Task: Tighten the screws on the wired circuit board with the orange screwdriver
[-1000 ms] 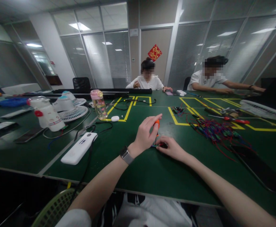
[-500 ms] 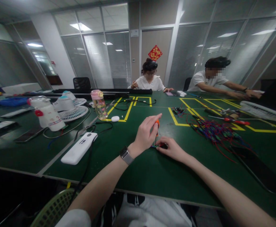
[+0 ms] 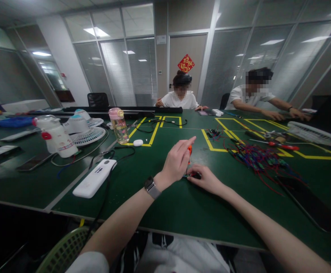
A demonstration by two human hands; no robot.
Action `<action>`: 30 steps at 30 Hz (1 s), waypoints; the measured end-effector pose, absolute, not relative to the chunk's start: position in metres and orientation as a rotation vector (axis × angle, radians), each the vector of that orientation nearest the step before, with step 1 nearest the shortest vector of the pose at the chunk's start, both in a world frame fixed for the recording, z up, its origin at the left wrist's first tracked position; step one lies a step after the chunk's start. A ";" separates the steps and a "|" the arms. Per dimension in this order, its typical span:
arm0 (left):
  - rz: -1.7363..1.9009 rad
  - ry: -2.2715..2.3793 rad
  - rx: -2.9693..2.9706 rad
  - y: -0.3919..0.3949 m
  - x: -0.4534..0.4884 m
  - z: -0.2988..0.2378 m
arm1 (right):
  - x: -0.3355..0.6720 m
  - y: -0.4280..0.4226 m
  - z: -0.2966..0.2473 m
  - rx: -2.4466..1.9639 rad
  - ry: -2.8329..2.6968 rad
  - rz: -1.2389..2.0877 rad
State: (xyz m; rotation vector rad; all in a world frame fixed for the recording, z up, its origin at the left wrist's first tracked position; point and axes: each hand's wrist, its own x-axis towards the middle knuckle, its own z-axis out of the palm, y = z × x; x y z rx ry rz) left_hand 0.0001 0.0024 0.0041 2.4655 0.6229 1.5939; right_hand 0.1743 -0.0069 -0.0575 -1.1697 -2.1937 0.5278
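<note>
The left hand (image 3: pixel 177 159), fingers straight and nearly closed, grips an upright orange-handled screwdriver (image 3: pixel 189 151); beneath it, the right hand (image 3: pixel 205 179) pinches a small green circuit board (image 3: pixel 185 175) on the dark-green surface (image 3: pixel 165 212). Leaning the shaft could skid its tip; a loosened pinch could let the board twist.

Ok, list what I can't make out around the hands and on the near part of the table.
All in the head view:
- Orange-handled tool: handle mostly hidden by the left hand; its tip is too small to make out.
- Small board: partly covered by the right hand, details too small.
- Wire pile: too tangled to count.
- Green basket: cut off by the bottom edge.
</note>
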 end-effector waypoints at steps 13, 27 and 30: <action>1.675 0.765 2.464 0.004 -0.001 0.005 | 0.175 -0.007 -0.060 -1.170 -2.171 0.519; 1.787 0.792 2.447 0.001 0.003 0.002 | 0.173 -0.007 -0.059 -1.171 -2.159 0.535; 1.752 0.727 2.466 0.001 0.002 0.003 | 0.173 -0.007 -0.059 -1.169 -2.164 0.544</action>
